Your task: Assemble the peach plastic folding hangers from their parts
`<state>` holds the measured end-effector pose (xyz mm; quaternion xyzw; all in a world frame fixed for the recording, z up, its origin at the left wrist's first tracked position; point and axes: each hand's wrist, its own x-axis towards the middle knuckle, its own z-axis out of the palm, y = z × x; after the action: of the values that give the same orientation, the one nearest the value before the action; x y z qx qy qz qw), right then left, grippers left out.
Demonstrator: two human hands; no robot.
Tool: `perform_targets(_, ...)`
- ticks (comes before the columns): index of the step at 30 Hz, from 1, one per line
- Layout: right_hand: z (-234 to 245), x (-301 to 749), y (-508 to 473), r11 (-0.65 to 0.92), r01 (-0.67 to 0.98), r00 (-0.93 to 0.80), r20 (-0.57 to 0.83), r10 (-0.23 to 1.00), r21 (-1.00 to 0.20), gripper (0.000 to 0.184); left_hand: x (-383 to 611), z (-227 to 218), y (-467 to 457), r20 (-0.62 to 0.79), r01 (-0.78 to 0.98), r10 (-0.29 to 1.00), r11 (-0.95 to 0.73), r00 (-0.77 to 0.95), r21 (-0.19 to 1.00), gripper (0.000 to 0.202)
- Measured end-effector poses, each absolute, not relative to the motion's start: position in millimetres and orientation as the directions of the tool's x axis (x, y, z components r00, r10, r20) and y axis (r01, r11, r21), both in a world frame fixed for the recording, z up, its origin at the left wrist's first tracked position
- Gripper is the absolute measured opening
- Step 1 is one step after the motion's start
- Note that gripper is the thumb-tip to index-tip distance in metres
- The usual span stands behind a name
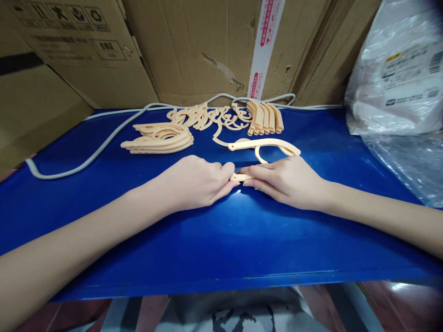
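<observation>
My left hand [197, 182] and my right hand [284, 180] meet at the middle of a blue board [207, 249], fingers closed. Between their fingertips sits a small peach plastic piece [240, 177], pinched from both sides. A curved peach plastic part [265, 145] lies just beyond my right hand, with a thin loop running down towards the fingers; whether it joins the pinched piece I cannot tell. A stack of curved peach parts [161, 138] lies beyond my left hand.
More peach parts lie at the back: tangled thin hooks [207, 117] and a row of short curved pieces [265, 117]. A white cable [104, 145] runs along the board's left and back. Cardboard boxes [194, 50] stand behind. A plastic bag [398, 78] sits at right.
</observation>
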<state>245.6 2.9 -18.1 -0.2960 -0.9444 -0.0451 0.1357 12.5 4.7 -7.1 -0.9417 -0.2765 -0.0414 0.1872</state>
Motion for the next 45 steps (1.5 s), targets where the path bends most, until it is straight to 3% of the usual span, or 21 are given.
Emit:
perform_targets(28,-16.8,247.6,5.4,0.838,0.545,-0.817,0.247,0.521,0.036,0.04,13.4,-10.3,1.0,0.256,0.512,0.444,-0.745,0.859,-0.427,0.038)
perform_targets(45,-17.2,249.0,6.1,0.861,0.509,-0.828,0.271,0.491,-0.005,0.04,14.2,-6.7,2.5,0.169,0.535,0.508,-0.807,0.845,-0.251,0.028)
